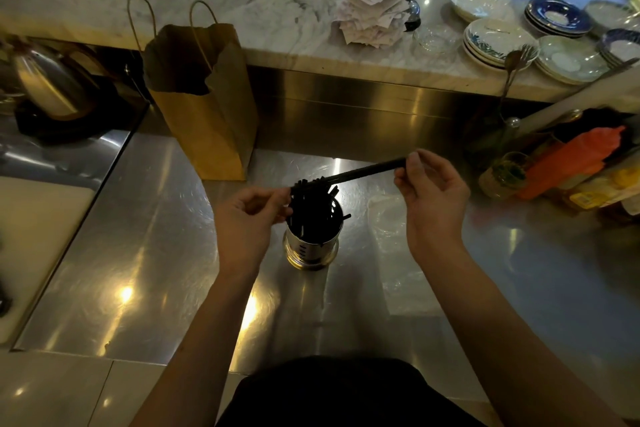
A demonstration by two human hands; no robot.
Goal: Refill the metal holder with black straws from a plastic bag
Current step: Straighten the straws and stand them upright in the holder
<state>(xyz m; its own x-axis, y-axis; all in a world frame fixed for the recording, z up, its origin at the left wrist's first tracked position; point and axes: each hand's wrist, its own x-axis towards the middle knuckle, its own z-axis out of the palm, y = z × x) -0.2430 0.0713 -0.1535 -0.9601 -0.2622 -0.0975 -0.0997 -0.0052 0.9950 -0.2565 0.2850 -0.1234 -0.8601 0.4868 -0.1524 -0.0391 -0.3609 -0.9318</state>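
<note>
Two hands work over a steel counter (pixel 156 236). The left hand (pixel 247 218) has its fingers curled, tips closed on the lower left end of a small bundle of black straws (pixel 363 172). The right hand (pixel 433 194) pinches the bundle's upper right end between thumb and forefinger.

The bundle lies nearly level, its long axis running from lower left to upper right. Its left end sits at the mouth of the metal holder (pixel 311 246), which stands upright between the hands and already carries straws.

Judgement: the bundle must be tipped upright before it can drop in. The right hand holds the end that has to rise. The left hand is nearer the holder and is placed to guide the lower end.

A clear plastic bag (pixel 386 222) lies flat just right of the holder. A brown paper bag (pixel 207 121) stands behind. A kettle (pixel 45 83) sits far left. Spiked receipts (pixel 370 14) and stacked plates (pixel 495 42) occupy the marble ledge beyond.
</note>
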